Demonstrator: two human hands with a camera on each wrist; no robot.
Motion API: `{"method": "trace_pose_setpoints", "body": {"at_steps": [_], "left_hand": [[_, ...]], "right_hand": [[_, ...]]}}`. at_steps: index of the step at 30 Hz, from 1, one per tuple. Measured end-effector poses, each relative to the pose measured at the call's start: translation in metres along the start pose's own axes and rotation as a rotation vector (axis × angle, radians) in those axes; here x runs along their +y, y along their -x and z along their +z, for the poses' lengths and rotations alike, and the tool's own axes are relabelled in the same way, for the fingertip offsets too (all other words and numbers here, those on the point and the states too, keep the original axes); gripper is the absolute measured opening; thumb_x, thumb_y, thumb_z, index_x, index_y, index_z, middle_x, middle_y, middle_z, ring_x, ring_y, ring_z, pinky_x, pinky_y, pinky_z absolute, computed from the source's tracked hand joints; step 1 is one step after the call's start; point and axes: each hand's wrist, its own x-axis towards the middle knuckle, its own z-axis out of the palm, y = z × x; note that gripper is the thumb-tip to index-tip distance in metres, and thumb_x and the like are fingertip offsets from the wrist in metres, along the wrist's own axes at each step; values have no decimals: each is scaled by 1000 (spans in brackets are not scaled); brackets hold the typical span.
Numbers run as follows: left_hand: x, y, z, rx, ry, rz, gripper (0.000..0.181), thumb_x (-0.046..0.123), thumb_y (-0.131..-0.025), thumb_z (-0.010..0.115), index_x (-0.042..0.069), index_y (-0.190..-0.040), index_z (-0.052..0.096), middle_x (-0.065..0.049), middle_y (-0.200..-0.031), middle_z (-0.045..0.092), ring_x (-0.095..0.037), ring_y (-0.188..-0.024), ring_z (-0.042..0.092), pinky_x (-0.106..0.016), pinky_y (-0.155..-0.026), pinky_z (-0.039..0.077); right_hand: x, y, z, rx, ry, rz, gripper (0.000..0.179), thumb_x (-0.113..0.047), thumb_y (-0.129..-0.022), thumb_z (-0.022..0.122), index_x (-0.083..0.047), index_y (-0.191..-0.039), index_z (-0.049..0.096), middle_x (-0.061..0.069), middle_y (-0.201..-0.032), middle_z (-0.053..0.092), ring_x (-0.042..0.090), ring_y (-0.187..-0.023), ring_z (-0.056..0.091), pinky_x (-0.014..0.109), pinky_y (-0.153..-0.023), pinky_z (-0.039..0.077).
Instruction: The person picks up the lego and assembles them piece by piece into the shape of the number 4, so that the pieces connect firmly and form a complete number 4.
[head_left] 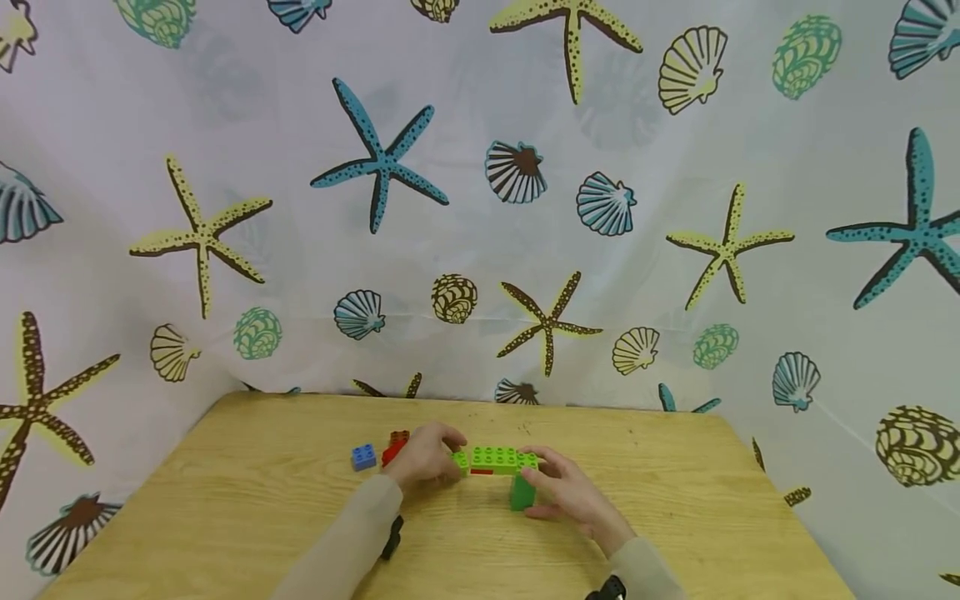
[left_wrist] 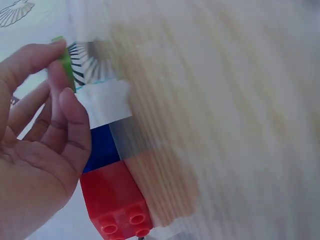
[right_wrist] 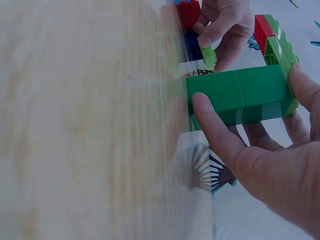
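One worktop (head_left: pixel 675 467) lies under two hands; the right hand (head_left: pixel 570 496) grips two stacked dark green bricks (right_wrist: pixel 215 95) beneath a lime brick span (head_left: pixel 493 456); one blue brick (head_left: pixel 363 457) lies leftmost; the left hand (head_left: pixel 426 454) pinches one small lime brick (right_wrist: pixel 208 56) near the span's left end.

Head view bright, evenly lit, slightly soft; faint shadows on white starfish-and-seashell-print fabric backdrop (head_left: pixel 465 242). Wrist views hazier, bluish. Pale wood-grain desk (left_wrist: pixel 240 125) blurred, washed by whitish glare; right wrist view, sheen faintly mirrors dark-green plastic bricks (right_wrist: pixel 222 92).
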Motion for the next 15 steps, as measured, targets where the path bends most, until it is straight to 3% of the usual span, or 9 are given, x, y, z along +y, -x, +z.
{"method": "trace_pose_setpoints", "body": {"at_steps": [2, 6, 12, 15], "left_hand": [[1, 3, -1, 15, 25, -1, 47, 1, -72, 81, 5, -118, 70, -6, -110, 65, -22, -93, 58, -37, -76, 54], [2, 8, -4, 28, 116, -5, 45, 5, -77, 77, 8, -122, 68, -6, -114, 63, -23, -90, 56, -35, -72, 52], [6, 10, -9, 77, 116, 75, 37, 11, -82, 76, 14, -118, 70, -2, -114, 66, -20, -84, 53, -32, -69, 47], [6, 12, -10, 92, 135, 87, 35, 12, -83, 76, 16, -117, 70, -1, -116, 67, -22, -90, 56, -35, -74, 49]], "right_hand": [[0, 0, 0, -2, 1, 3, 57, -40, -96, 62, -18, -145, 44, 29, -158, 15, 46, -145, 22, 49, -89, 55], [0, 0, 0, -3, -1, 6, 58, -40, -96, 62, -17, -146, 43, 29, -159, 14, 47, -145, 22, 49, -88, 55], [2, -2, -2, -16, -31, 5, 59, -37, -95, 63, -16, -147, 42, 30, -159, 11, 47, -145, 22, 48, -89, 55], [2, -3, -1, -25, -42, -4, 59, -35, -96, 63, -14, -147, 42, 29, -159, 12, 46, -145, 21, 47, -91, 55]]}}
